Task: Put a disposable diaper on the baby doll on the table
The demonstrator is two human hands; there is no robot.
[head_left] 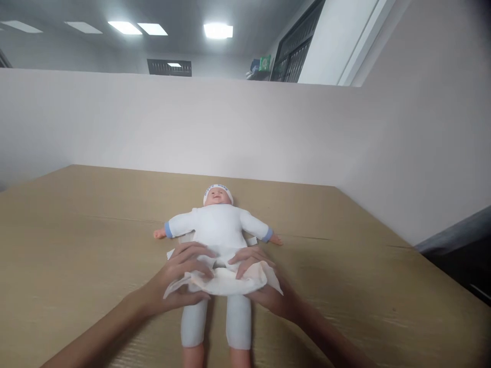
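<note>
A baby doll (pixel 218 225) in a white suit with blue cuffs and a white cap lies on its back, its legs toward me. Between its legs a white diaper (pixel 226 283) is folded up, its front edge at the doll's hips. My left hand (pixel 187 273) grips the diaper's left side, thumb below and fingers over the top. On the right side my right hand (pixel 257 273) holds it in the same way. White fastening tabs (pixel 251 240) of the diaper stick out beside the doll's waist, partly behind my hands.
The doll rests on a wide brown table (pixel 95 245) with visible seams. Behind it stands a low white partition (pixel 184 122), and a wall (pixel 422 143) rises at the right. A green package (pixel 264 63) sits beyond the partition. Something dark (pixel 460 260) is beside the table's right edge.
</note>
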